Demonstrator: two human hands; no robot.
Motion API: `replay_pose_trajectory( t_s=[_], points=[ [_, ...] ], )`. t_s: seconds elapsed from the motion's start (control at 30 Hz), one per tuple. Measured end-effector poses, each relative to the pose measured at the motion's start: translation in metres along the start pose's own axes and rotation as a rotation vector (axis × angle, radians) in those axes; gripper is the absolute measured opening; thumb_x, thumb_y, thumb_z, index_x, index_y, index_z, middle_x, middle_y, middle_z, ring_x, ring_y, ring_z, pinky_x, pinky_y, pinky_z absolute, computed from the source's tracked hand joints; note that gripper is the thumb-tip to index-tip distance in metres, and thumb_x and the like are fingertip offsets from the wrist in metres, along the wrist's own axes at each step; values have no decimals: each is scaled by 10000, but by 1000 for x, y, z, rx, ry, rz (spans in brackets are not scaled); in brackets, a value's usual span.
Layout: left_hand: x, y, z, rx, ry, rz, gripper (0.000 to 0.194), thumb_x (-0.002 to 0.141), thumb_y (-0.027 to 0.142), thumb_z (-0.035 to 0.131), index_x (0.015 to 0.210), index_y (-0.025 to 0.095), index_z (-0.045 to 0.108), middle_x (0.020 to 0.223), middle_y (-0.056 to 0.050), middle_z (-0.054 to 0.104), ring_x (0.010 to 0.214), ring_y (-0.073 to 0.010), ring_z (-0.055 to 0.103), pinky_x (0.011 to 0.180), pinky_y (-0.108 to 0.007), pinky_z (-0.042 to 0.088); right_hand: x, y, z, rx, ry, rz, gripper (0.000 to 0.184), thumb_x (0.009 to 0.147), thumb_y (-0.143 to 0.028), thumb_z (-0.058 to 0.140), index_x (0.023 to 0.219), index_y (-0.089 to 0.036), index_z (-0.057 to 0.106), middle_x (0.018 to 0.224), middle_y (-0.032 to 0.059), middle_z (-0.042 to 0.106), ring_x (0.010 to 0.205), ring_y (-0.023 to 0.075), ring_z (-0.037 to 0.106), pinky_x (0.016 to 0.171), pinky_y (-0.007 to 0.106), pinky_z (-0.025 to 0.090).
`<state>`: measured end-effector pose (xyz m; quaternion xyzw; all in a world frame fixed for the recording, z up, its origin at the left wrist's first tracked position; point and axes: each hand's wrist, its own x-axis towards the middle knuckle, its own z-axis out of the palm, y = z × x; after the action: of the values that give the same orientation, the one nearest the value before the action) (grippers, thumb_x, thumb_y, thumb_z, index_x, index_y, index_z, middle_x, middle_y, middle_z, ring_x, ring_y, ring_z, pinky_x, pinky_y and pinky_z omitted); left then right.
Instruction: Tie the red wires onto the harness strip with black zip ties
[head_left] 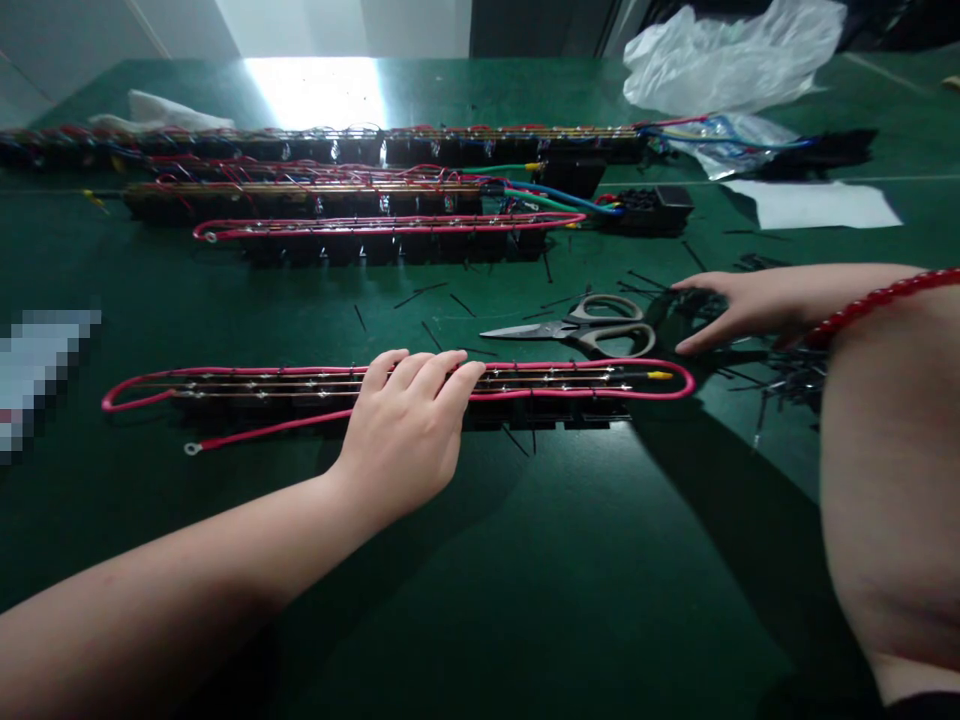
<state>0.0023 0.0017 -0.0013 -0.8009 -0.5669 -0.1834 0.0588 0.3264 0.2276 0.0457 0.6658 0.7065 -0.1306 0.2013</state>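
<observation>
My left hand (pixel 409 425) lies across the middle of a long wired strip of black blocks (pixel 544 415), its fingers curled over the far edge and its thumb hidden. A red cable (pixel 262 430) loops around the strip; one end carries a ring terminal (pixel 193 449) at the left. Thin brass-coloured rods and small soldered points run along the strip's top. Over at the right, my right hand (pixel 724 305) reaches among black cable ties (pixel 795 375), thumb and forefinger apart, other fingers partly hidden. Scissors (pixel 559 330) with grey handles lie just left of it.
Behind are similar wired strips (pixel 397 240), with red, blue and green wires. Loose ties (pixel 420 295) are scattered over the green table (pixel 562 600). A clear plastic bag (pixel 735 60) and white paper (pixel 825 205) lie at the back right. A blurred pale object (pixel 37 370) is at left.
</observation>
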Motion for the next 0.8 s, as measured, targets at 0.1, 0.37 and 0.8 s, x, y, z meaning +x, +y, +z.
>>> replay_pose_trajectory(
  t_s=[0.1,0.37,0.8],
  points=[
    [0,0,0,6,8,1,364,946,170,459,1289,173,581,1325,-91,644,1133,-288,612,1033,-509,408,-1,0,-2,21,-54,38,713,847,-362,705,1481,-188,430,1461,179,503,1140,282,585,715,327,460],
    [1,0,-1,2,-3,3,360,951,172,458,1288,172,582,1327,-91,640,1142,-288,605,1028,-511,410,1,-7,-7,-22,20,-79,581,867,-410,695,1339,-114,535,1397,193,531,1200,281,535,918,355,430],
    [0,0,-1,29,-2,-8,345,972,184,441,1290,185,575,1330,-58,638,1150,-271,603,1040,-495,411,12,-22,4,-149,132,-177,158,758,-153,598,876,-157,703,816,73,688,664,165,557,628,305,402]
  ],
)
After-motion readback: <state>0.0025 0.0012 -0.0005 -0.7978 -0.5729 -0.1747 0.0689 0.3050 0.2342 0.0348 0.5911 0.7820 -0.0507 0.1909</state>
